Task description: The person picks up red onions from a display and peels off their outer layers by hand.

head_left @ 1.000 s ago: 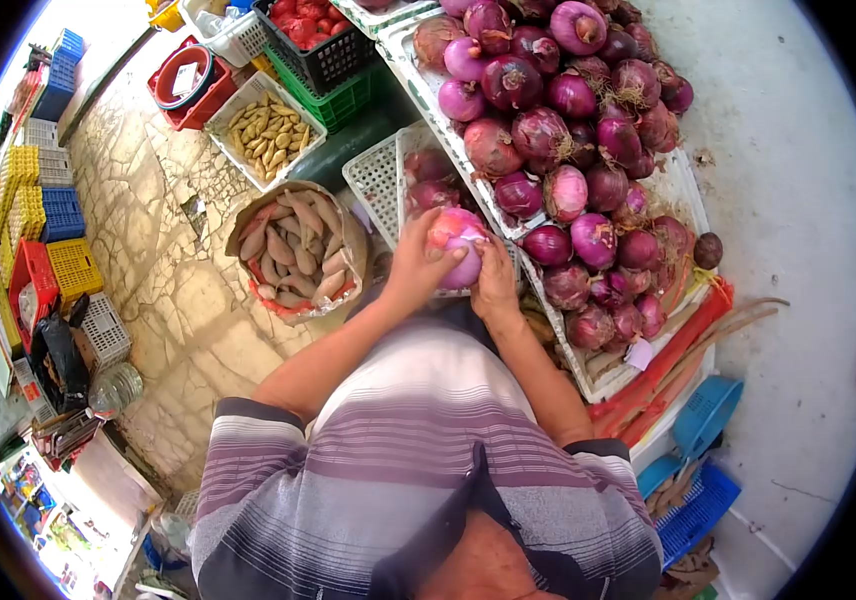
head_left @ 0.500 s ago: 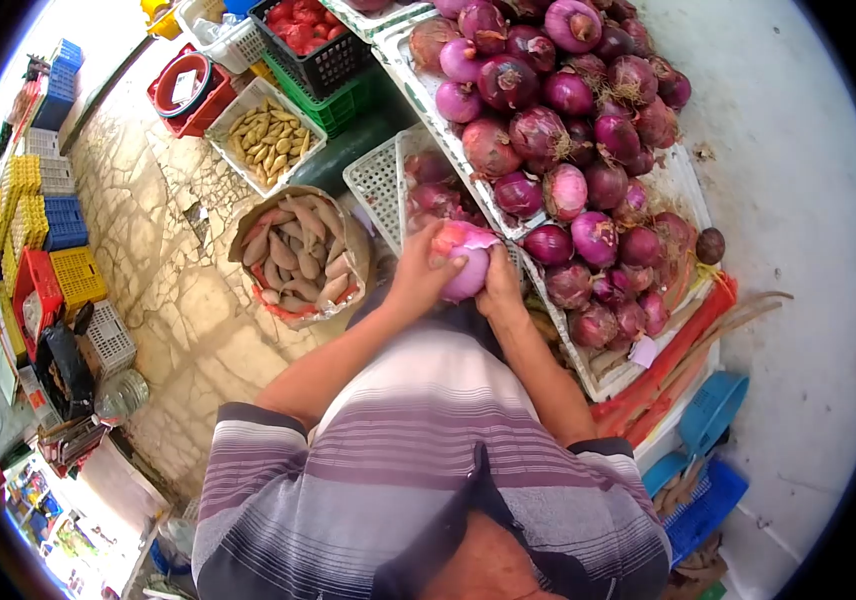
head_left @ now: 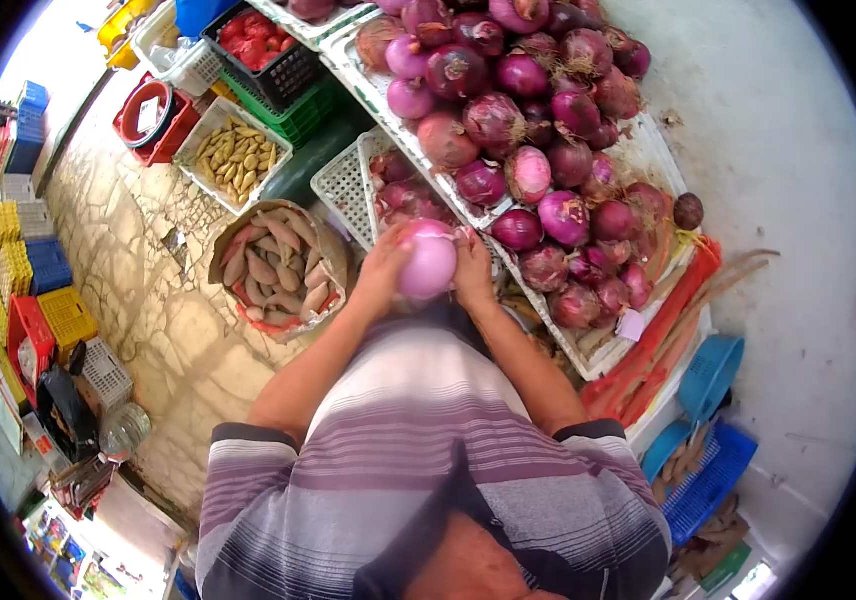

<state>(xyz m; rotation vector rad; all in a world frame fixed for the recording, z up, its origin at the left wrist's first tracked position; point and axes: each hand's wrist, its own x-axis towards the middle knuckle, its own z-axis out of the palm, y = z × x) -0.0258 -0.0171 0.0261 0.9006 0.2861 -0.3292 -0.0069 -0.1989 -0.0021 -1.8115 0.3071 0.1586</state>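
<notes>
A large red onion, pale purple and smooth over most of its surface, is held in front of my body. My left hand wraps round its left side. On the other side, the closed fingers of my right hand grip its edge near the top; whether they pinch loose skin I cannot tell. Behind my hands, a white crate stands beside a batch of onion skins or onions under a clear cover. To the upper right, red onions are heaped in white foam trays.
Sweet potatoes fill a sack on the cracked stone floor at my left. Beyond it stand a white crate of small yellowish roots and a black crate with red contents. Blue baskets and red netting lie at my right.
The onion has turned in my hands, and the torn skin at its top no longer shows as before. The whole view has shifted, with the trays appearing farther left.
</notes>
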